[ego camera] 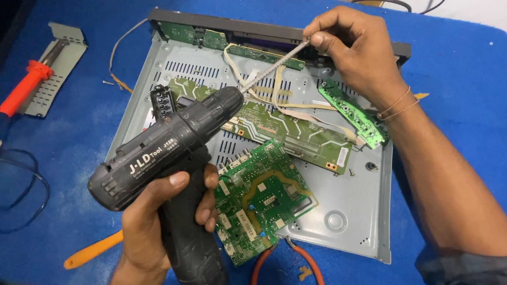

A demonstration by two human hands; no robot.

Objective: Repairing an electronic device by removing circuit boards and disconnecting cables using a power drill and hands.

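Left hand (154,221) clamps my black cordless drill (168,157) by its grip, held over the opened metal chassis (348,212); right hand (352,50) pinches the long bit (273,64) near its tip. Heavy and rigid, the drill seems best held at the handle. Green circuit boards (261,199) lie below on the blue mat (76,127).

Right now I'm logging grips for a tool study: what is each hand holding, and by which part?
Left hand grips the black cordless drill by its handle. Right hand pinches the far tip of the drill's long bit with its fingers.
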